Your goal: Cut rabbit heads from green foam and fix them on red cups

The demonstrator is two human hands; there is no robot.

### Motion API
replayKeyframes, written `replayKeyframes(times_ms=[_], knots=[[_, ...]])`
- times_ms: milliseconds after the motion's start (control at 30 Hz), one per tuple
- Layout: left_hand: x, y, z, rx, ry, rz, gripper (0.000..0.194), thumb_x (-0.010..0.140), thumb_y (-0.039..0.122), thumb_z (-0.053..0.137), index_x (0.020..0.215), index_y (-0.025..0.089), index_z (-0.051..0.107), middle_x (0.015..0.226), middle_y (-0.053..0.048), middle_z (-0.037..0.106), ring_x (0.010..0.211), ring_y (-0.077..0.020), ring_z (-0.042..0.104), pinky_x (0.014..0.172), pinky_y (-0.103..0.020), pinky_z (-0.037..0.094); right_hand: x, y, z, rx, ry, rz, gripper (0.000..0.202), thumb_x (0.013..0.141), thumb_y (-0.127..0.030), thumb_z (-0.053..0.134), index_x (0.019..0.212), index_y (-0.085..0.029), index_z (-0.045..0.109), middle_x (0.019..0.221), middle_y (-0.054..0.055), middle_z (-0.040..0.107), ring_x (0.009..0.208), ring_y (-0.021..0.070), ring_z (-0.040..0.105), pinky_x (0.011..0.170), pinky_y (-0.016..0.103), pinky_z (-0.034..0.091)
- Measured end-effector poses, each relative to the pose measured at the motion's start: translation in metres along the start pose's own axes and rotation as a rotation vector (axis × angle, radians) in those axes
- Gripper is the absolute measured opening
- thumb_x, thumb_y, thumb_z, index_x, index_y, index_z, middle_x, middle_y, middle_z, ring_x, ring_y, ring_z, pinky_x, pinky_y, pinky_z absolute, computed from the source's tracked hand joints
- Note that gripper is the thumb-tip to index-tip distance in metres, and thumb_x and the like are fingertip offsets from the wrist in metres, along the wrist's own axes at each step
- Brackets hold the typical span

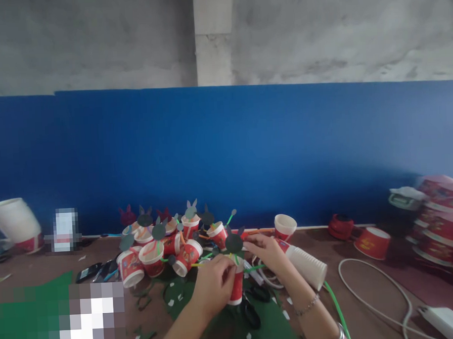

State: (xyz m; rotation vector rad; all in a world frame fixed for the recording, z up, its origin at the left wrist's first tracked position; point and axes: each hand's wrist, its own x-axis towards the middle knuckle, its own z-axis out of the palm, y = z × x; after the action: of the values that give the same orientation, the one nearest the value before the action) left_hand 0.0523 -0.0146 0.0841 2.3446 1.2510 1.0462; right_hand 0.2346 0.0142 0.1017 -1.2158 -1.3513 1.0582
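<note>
In front of me stands a red paper cup (237, 285) with a white rim. A dark round paper cutout with pointed ears (234, 243) rises above the rim, and a green strip (254, 267) sticks out to the right. My left hand (216, 284) is closed in a pinch at the cup's rim, fingertips partly hidden behind the hand. From the right, my right hand (266, 251) holds the edge of the eared cutout between its fingertips. Black-handled scissors (250, 312) lie at the cup's base on a green sheet (214, 324).
Several decorated paper cups (151, 259) crowd the left. A stack of cups (305, 264) lies beside my right forearm, near an upright cup (285, 227). A white cable (371, 263) and power strip (450, 322) lie right. Red tubs (448, 228) are piled far right. Behind is a blue wall (225, 149).
</note>
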Motion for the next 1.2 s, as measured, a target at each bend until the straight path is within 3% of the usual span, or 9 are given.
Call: replayKeyframes(times_ms=[100,233,733,867,1000,1067,1200], knots=[[-0.001,0.000,0.002,0.042,-0.045,0.056,0.018,0.084,0.016,0.045,0.077,0.020,0.060,0.078,-0.003,0.064,0.073,-0.0162,0.058,0.066,-0.026,0.039,-0.001,0.000,0.002,-0.121,-0.015,-0.037,0.022,0.066,-0.035,0.068,0.067,-0.013,0.066,0.055,-0.001,0.061,0.052,0.0126,0.052,0.050,0.023,0.039],[-0.002,0.000,0.006,0.054,-0.110,0.134,0.017,0.083,0.013,0.045,0.080,0.019,0.061,0.081,-0.004,0.064,0.074,-0.0165,0.058,0.065,-0.026,0.040,0.000,0.005,0.002,-0.290,0.047,-0.045,0.026,0.065,-0.031,0.065,0.048,-0.015,0.054,0.041,-0.007,0.042,0.044,0.0079,0.036,0.044,0.022,0.027],[-0.005,-0.003,0.017,0.137,-0.143,0.235,0.020,0.086,0.011,0.044,0.089,0.019,0.062,0.087,-0.006,0.062,0.082,-0.0182,0.057,0.072,-0.028,0.042,0.001,0.010,0.013,-0.475,0.074,-0.110,0.023,0.063,-0.027,0.062,0.045,-0.017,0.052,0.043,-0.006,0.042,0.048,0.0096,0.037,0.045,0.022,0.027],[-0.002,-0.005,0.009,0.148,-0.113,0.160,0.019,0.086,0.013,0.045,0.084,0.020,0.062,0.086,-0.005,0.063,0.081,-0.0183,0.057,0.071,-0.027,0.041,0.000,0.003,0.006,-0.401,0.079,-0.082,0.028,0.070,-0.038,0.061,0.053,-0.017,0.059,0.046,-0.002,0.052,0.047,0.0120,0.045,0.045,0.023,0.031],[0.003,-0.010,-0.004,0.156,-0.036,-0.007,0.021,0.088,0.019,0.043,0.082,0.021,0.063,0.084,-0.004,0.066,0.079,-0.0184,0.060,0.070,-0.027,0.041,0.003,-0.001,-0.009,-0.239,0.204,-0.116,0.037,0.081,-0.047,0.047,0.079,-0.017,0.069,0.074,0.006,0.070,0.072,0.0210,0.062,0.064,0.028,0.045],[0.005,-0.013,-0.010,0.164,-0.014,-0.107,0.022,0.089,0.023,0.042,0.083,0.022,0.063,0.084,-0.003,0.068,0.078,-0.0183,0.061,0.068,-0.027,0.040,0.005,0.002,-0.017,-0.319,0.259,-0.104,0.034,0.082,-0.043,0.046,0.082,-0.018,0.068,0.079,0.006,0.072,0.077,0.0219,0.063,0.068,0.029,0.045],[0.009,-0.020,-0.019,0.225,-0.041,-0.228,0.021,0.089,0.027,0.044,0.084,0.021,0.064,0.080,-0.003,0.069,0.074,-0.0179,0.063,0.062,-0.024,0.036,0.002,0.014,-0.020,-0.593,0.119,-0.063,0.020,0.075,-0.027,0.051,0.065,-0.020,0.066,0.061,0.003,0.068,0.058,0.0191,0.059,0.057,0.027,0.039]])
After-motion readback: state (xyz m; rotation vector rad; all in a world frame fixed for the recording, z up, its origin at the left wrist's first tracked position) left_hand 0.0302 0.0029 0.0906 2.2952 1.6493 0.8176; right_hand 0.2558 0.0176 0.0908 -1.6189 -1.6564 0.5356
